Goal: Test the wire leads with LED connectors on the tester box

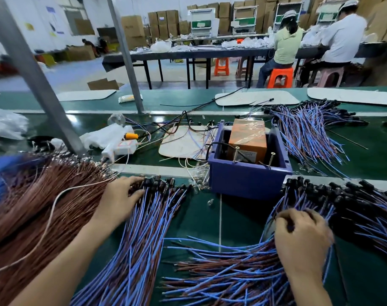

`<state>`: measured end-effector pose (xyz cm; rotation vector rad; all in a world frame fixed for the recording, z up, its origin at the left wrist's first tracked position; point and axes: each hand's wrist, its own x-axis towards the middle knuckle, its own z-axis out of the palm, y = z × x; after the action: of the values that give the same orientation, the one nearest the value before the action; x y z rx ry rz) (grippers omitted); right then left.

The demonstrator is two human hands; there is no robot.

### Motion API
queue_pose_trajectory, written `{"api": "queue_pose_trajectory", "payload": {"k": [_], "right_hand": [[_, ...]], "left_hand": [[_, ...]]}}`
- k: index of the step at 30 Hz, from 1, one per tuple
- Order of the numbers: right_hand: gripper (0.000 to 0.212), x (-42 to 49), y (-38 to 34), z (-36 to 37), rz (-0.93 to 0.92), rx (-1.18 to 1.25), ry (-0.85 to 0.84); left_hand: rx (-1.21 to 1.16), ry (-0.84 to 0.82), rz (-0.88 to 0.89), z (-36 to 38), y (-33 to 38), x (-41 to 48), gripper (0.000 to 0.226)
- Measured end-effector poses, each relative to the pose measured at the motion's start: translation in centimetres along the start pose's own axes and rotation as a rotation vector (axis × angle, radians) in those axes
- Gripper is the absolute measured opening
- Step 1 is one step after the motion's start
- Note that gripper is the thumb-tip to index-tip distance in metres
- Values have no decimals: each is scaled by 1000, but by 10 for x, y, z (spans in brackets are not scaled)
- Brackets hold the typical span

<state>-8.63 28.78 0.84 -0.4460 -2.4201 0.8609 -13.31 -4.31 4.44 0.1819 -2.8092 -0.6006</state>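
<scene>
- Wire leads point(144, 239) at the belt's near edge: blue and reddish-brown strands, with black connectors point(333, 191).
- Tester box point(243, 182): purple-blue walls, with an orange block point(247, 138) inside.
- Wire bundle point(33, 206) at the left edge: coppery brown.
- Belt point(210, 217): dark green.

Bright even indoor light, soft shadows, blurred left edge, wide-angle bending at borders

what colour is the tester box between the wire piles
The tester box is purple-blue; clearest in the head view.
</scene>
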Motion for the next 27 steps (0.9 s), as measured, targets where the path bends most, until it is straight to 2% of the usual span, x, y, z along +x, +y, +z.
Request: {"api": "queue_pose_trajectory", "payload": {"k": [5,7,9,10,11,13,14,15,17,20,24,27], "right_hand": [[14,-1,-1,1,41,32,17],[14,-2,-5,-4,49,128,54],[15,-3,-17,-15,102,386,15],[11,-6,-28,-20,144,577,-87],[9,-7,-40,-25,191,773,-265],[29,-10,-63,-28,295,1022,-638],[35,-12,-72,-28,329,1080,-744],[36,-13,-78,-27,363,1119,-775],[32,-12,-80,-26,458,1175,-734],[26,-5,-69,-30,554,1206,-640],[30,37,-31,-46,621,1124,-451],[28,77,6,-58,572,966,-370]], "left_hand": [[23,136,45,-13,20,-7,29],[-112,162,85,-25,41,-11,35],[-341,127,153,-37,70,-17,30],[-472,75,189,-41,87,-22,23],[-608,7,221,-42,104,-27,19],[-792,-161,294,-37,135,-38,15],[-802,-222,340,-31,148,-43,16],[-789,-263,381,-25,157,-47,20],[-785,-300,394,-13,168,-53,34],[-851,-381,317,-3,164,-59,45],[-721,-692,199,-5,141,-65,23],[-665,-877,183,-14,121,-68,19]]}}
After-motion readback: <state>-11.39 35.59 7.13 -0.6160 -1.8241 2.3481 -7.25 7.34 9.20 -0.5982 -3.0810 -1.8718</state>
